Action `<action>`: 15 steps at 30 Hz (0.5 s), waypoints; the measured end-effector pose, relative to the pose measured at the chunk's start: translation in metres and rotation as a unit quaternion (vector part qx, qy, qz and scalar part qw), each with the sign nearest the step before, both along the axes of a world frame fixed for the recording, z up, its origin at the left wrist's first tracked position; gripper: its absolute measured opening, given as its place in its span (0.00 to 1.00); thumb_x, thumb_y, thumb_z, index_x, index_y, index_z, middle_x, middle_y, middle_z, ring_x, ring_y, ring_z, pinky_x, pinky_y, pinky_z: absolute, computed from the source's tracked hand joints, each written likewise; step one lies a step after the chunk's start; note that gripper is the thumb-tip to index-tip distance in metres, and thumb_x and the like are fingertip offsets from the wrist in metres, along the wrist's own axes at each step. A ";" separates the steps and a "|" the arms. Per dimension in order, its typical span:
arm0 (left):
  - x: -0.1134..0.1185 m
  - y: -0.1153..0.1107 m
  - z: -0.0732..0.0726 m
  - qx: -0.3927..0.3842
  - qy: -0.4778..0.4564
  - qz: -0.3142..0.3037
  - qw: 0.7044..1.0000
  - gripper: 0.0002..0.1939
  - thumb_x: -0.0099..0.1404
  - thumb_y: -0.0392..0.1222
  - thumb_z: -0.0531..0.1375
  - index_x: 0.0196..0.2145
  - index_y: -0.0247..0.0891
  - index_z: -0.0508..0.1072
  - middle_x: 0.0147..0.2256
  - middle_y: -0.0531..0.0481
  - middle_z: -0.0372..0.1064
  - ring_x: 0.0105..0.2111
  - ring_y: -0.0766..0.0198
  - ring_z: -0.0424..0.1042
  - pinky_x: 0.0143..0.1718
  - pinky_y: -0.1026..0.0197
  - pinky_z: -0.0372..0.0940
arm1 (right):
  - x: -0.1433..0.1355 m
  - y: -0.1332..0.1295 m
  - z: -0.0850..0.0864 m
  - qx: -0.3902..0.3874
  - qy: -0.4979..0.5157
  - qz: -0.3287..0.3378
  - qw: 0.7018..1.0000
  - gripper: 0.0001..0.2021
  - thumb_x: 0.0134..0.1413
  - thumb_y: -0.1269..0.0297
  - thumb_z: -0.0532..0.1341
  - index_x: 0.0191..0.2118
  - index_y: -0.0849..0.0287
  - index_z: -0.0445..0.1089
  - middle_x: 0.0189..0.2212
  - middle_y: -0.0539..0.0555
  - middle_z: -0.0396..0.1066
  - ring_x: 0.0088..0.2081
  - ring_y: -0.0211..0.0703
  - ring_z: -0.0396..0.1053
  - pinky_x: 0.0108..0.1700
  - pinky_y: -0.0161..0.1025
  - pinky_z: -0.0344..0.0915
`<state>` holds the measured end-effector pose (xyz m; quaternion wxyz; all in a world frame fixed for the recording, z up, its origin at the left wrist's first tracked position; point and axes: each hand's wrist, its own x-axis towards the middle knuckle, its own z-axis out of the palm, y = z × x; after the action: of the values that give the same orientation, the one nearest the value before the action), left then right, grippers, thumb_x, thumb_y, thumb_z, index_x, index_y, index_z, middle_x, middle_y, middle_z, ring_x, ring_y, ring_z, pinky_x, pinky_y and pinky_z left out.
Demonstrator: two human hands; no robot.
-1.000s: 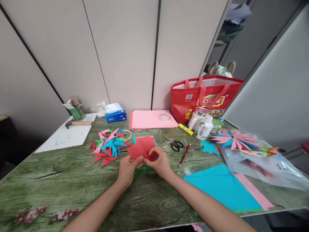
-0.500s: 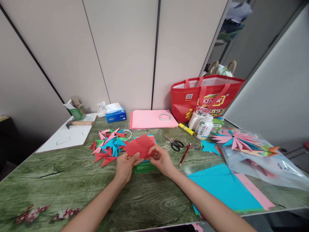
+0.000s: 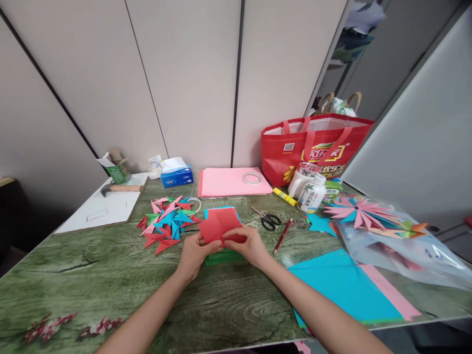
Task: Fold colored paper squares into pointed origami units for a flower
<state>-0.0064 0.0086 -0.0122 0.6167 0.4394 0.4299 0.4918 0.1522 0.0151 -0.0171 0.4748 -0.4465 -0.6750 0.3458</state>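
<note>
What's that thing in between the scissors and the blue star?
In the head view, a red pencil lies between the scissors and the blue star.

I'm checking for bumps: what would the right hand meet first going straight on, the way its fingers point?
Besides the red paper it holds, the right hand would probably meet the left hand first, just across from it; whether they touch is hard to tell.

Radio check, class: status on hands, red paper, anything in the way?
Left hand, right hand: both holding red paper. It partly hides the paper stack. Scissors at right, touching neither hand.
</note>
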 end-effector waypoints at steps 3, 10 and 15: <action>0.001 -0.001 0.002 0.001 0.007 -0.017 1.000 0.21 0.40 0.36 0.68 0.35 0.30 0.73 0.32 0.45 0.76 0.31 0.56 0.74 0.37 0.55 0.68 | 0.003 0.002 -0.002 -0.018 0.009 0.005 1.000 0.09 0.37 0.71 0.65 0.31 0.59 0.75 0.31 0.54 0.74 0.34 0.44 0.69 0.40 0.40 0.62; 0.002 -0.001 0.000 -0.007 -0.023 -0.036 0.999 0.16 0.44 0.36 0.66 0.33 0.31 0.71 0.28 0.47 0.76 0.29 0.57 0.75 0.40 0.51 0.67 | 0.010 0.008 0.002 -0.035 0.009 0.033 0.999 0.10 0.36 0.69 0.65 0.32 0.60 0.75 0.30 0.53 0.75 0.33 0.44 0.70 0.38 0.39 0.64; 0.001 -0.002 0.004 -0.008 -0.091 -0.096 0.991 0.14 0.50 0.34 0.61 0.36 0.31 0.69 0.34 0.43 0.75 0.36 0.53 0.73 0.45 0.46 0.63 | 0.017 0.011 0.005 -0.040 0.006 0.028 0.999 0.11 0.36 0.68 0.65 0.32 0.60 0.75 0.31 0.54 0.74 0.33 0.44 0.70 0.38 0.40 0.64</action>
<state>-0.0058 0.0069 -0.0078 0.7012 0.4271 0.3319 0.4643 0.1692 0.0257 -0.0116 0.4512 -0.4439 -0.6698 0.3883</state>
